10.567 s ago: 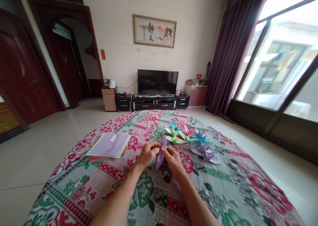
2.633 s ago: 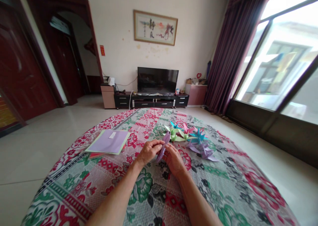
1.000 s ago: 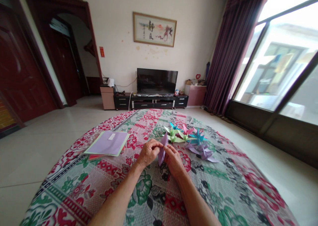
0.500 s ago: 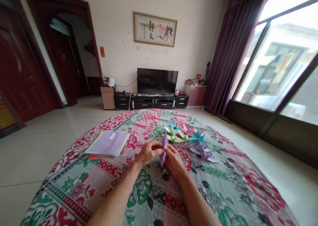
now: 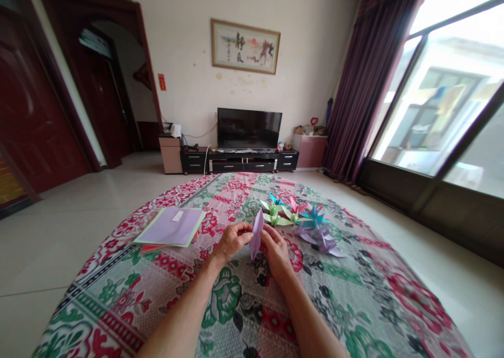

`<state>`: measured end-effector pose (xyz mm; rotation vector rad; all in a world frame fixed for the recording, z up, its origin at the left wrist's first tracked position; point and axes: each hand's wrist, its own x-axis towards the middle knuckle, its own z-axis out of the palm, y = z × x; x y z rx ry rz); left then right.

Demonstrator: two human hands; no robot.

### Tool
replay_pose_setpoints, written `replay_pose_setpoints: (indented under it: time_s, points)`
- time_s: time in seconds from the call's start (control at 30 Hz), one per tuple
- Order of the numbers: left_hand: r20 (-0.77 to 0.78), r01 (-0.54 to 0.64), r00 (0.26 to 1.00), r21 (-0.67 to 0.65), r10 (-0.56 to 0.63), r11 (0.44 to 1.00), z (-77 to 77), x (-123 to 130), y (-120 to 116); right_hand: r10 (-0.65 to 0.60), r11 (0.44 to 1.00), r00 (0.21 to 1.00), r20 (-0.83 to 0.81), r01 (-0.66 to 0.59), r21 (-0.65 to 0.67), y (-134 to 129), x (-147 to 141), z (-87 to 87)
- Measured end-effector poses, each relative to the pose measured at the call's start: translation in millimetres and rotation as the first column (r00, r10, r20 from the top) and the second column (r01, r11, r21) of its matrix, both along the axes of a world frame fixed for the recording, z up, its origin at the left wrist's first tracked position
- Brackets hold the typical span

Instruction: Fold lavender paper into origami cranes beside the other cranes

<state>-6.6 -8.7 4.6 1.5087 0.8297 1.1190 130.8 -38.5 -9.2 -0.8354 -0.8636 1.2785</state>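
we hold a purple fold point(image 5: 257, 236) between both hands, over the middle of the round tabletop point(image 5: 173, 308). it is a narrow, pointed piece, its upper tip toward the far edge and leaning slightly right, its lower tip toward the near edge. our left hand point(image 5: 233, 243) pinches its left side between thumb and forefinger. our right hand point(image 5: 275, 250) has thumb and fingers pressed on its right side, the other fingers curled; we cannot tell how far they reach behind it.

just beyond our right hand, toward the far right edge, we see a cluster of folded cranes: green ones point(image 5: 274, 214) nearest the fold, a pink one point(image 5: 296, 206) behind them, a small blue one point(image 5: 277, 200) at the back, a larger blue one point(image 5: 315, 216) further right. purple cranes point(image 5: 326, 241) lie on the near side of the cluster.

near the left edge, well apart from our hands, a stack point(image 5: 169, 229) of square sheets lies flat, purple on top, with green and orange showing beneath. a white slip point(image 5: 177, 216) rests on it. a flowered cloth point(image 5: 224, 297) covers the tabletop. past the far edge, a tv point(image 5: 249, 128) stands on a low black cabinet point(image 5: 197, 161).
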Motion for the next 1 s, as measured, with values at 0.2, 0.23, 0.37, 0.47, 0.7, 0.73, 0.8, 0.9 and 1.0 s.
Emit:
replay_pose_setpoints:
  time_s: [0.2, 0.23, 0.37, 0.47, 0.7, 0.73, 0.8, 0.9, 1.0]
  points:
    - [-0.039, -0.082, 0.996, 0.052, 0.085, 0.995, 0.7, 2, -2, -0.148, 0.987, 0.978, 0.144, 0.137, 0.083, 5, -1, -6.8]
    - [-0.054, -0.087, 0.994, 0.066, 0.091, 0.994, 1.6, 3, -3, -0.15, 0.987, 0.974, 0.168, 0.136, 0.09, 4, -1, -6.9]
    - [-0.07, -0.102, 0.992, 0.106, 0.11, 0.989, 6.5, 5, -6, -0.198, 0.976, 0.943, 0.268, 0.163, 0.144, 3, -2, -3.8]
    - [-0.062, -0.142, 0.987, 0.102, 0.149, 0.985, 8.7, 8, -7, -0.209, 0.972, 0.923, 0.324, 0.159, 0.174, 0, -3, 0.4]
    - [0.009, -0.168, 0.986, 0.008, 0.168, 0.986, 4.6, 7, -3, -0.151, 0.984, 0.947, 0.283, 0.115, 0.137, -6, -4, 9.2]
    - [0.038, -0.154, 0.987, -0.013, 0.154, 0.988, 4.1, 6, -3, -0.142, 0.985, 0.952, 0.271, 0.109, 0.131, -6, -4, 9.4]
    - [0.101, -0.108, 0.988, -0.063, 0.114, 0.992, 4.0, 6, -2, -0.108, 0.99, 0.967, 0.232, 0.084, 0.113, -5, -4, 8.9]
    - [0.172, -0.043, 0.983, -0.104, 0.061, 0.994, 5.7, 5, -3, -0.02, 0.996, 0.993, 0.115, 0.01, 0.085, -3, -5, 7.1]
    - [0.193, -0.021, 0.98, -0.114, 0.043, 0.993, 8.3, 3, -5, 0.066, 0.996, 0.998, 0.008, -0.066, 0.055, -4, -4, 6.3]
